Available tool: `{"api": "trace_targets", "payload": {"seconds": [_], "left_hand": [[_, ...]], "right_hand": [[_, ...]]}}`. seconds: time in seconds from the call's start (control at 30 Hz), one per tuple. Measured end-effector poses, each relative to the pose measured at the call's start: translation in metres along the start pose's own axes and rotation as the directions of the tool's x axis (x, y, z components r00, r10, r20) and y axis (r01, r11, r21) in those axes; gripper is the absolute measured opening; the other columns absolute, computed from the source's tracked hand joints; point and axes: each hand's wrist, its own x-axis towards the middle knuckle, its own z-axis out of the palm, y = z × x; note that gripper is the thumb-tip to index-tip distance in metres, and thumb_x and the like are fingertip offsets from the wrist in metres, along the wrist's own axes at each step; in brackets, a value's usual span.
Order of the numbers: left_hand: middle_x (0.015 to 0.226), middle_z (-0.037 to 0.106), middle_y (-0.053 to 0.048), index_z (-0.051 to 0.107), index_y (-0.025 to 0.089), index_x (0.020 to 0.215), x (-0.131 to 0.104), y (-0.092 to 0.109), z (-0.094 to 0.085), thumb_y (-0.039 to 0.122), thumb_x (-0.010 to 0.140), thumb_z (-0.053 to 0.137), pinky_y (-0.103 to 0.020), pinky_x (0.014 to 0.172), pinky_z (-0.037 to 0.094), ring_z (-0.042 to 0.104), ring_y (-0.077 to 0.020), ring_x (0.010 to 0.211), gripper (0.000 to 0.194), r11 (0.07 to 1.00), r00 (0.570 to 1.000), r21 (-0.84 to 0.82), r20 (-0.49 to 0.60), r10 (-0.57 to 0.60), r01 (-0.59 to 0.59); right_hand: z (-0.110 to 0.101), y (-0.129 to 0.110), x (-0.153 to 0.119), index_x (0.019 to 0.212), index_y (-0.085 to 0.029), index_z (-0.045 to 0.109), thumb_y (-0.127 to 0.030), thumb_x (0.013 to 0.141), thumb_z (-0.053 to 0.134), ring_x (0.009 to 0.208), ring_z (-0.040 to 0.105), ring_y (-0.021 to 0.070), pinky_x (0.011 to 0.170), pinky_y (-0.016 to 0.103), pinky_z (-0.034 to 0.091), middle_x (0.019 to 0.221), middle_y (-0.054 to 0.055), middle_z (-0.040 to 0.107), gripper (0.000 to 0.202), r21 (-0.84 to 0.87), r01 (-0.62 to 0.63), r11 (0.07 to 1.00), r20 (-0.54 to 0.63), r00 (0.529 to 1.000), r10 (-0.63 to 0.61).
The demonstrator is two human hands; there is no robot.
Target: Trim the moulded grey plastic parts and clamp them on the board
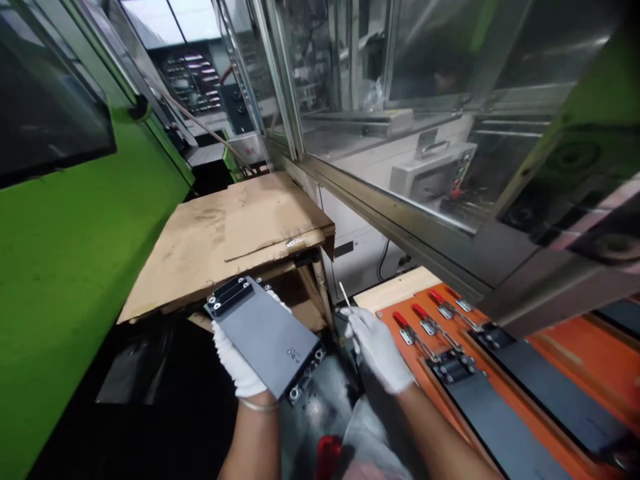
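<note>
Left hand (240, 363): white glove, fingers wrapped under the flat grey rectangular plastic panel with black end brackets (263, 337), propping it tilted, near centre, in front of the worn brown cardboard sheet (225, 233).
Right hand (377, 347): gloved too, fingers pinching a thin white stick (346, 297), just right of the panel, tip not touching it.
Right side: orange jig board with red-handled toggle clamps (575, 353), dark panels clamped in.
My tip: I'd keep the panel steady and bring the stick in lightly, I reckon.
</note>
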Motion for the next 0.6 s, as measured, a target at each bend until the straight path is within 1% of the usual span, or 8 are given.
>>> {"api": "trace_targets", "payload": {"seconds": [0.07,0.13,0.23,0.3,0.33,0.43,0.53,0.6], "left_hand": [[0.116,0.073,-0.006,0.06,0.029,0.13,0.006,-0.01,0.005,0.062,0.088,0.048,-0.048,0.094,0.051,0.068,-0.0276,0.105,0.055,1.0,1.0,0.02,-0.012,-0.023,0.023],[0.113,0.074,-0.007,0.061,0.027,0.129,0.008,-0.019,0.01,0.064,0.088,0.046,-0.048,0.09,0.053,0.068,-0.0275,0.103,0.057,0.999,1.0,0.033,-0.002,-0.023,0.023],[0.113,0.073,-0.007,0.059,0.026,0.131,0.007,-0.032,0.018,0.066,0.088,0.044,-0.049,0.086,0.054,0.067,-0.0275,0.101,0.06,0.998,0.999,0.054,0.028,-0.029,0.028],[0.114,0.073,-0.008,0.06,0.026,0.13,0.004,-0.04,0.024,0.066,0.087,0.045,-0.05,0.085,0.054,0.067,-0.0276,0.101,0.06,0.996,0.999,0.078,0.028,-0.036,0.034],[0.114,0.073,-0.008,0.06,0.026,0.129,0.002,-0.044,0.028,0.065,0.087,0.045,-0.049,0.085,0.054,0.066,-0.0274,0.101,0.059,0.996,0.999,0.089,0.025,-0.029,0.027],[0.111,0.073,-0.005,0.064,0.026,0.123,-0.005,-0.053,0.036,0.064,0.086,0.047,-0.047,0.084,0.053,0.066,-0.0263,0.098,0.055,0.993,1.0,0.12,0.012,-0.002,0.0],[0.111,0.073,-0.005,0.065,0.026,0.12,-0.012,-0.059,0.04,0.064,0.086,0.048,-0.046,0.083,0.053,0.066,-0.0257,0.095,0.054,0.988,1.0,0.155,0.025,0.003,-0.007],[0.113,0.073,-0.005,0.064,0.026,0.122,-0.015,-0.062,0.042,0.064,0.086,0.048,-0.046,0.085,0.052,0.066,-0.0256,0.096,0.055,0.986,0.998,0.165,0.059,-0.002,-0.008]], "right_hand": [[-0.028,-0.003,-0.041,0.106,-0.019,0.072,-0.029,0.093,0.051,0.078,0.068,0.0164,0.078,0.028,0.056,0.084,0.004,0.072,0.027,-0.247,0.294,0.923,0.092,0.956,-0.28],[-0.049,-0.004,-0.076,0.114,-0.022,0.072,-0.026,0.094,0.048,0.095,0.07,0.0186,0.089,0.03,0.056,0.105,0.007,0.074,0.032,-0.419,0.44,0.794,0.2,0.898,-0.392],[-0.062,0.001,-0.103,0.126,-0.024,0.067,-0.016,0.093,0.041,0.097,0.071,0.0208,0.09,0.033,0.058,0.111,0.008,0.073,0.043,-0.607,0.533,0.589,0.29,0.839,-0.46],[-0.063,0.008,-0.107,0.127,-0.022,0.066,-0.012,0.091,0.04,0.094,0.072,0.0221,0.088,0.034,0.058,0.106,0.01,0.074,0.046,-0.694,0.531,0.487,0.267,0.818,-0.51],[-0.063,0.011,-0.107,0.126,-0.022,0.067,-0.011,0.09,0.041,0.093,0.072,0.0222,0.088,0.033,0.059,0.103,0.01,0.075,0.046,-0.723,0.511,0.465,0.237,0.816,-0.527],[-0.061,0.018,-0.112,0.119,-0.021,0.071,-0.012,0.091,0.044,0.089,0.073,0.0207,0.085,0.028,0.059,0.099,0.009,0.076,0.04,-0.73,0.459,0.506,0.157,0.833,-0.53],[-0.064,0.019,-0.122,0.111,-0.025,0.074,-0.017,0.091,0.048,0.088,0.073,0.019,0.082,0.026,0.06,0.095,0.003,0.077,0.034,-0.617,0.449,0.647,0.136,0.87,-0.475],[-0.067,0.018,-0.126,0.11,-0.027,0.074,-0.02,0.09,0.05,0.091,0.073,0.0201,0.085,0.029,0.06,0.097,0.001,0.077,0.032,-0.547,0.439,0.713,0.121,0.884,-0.452]]}}
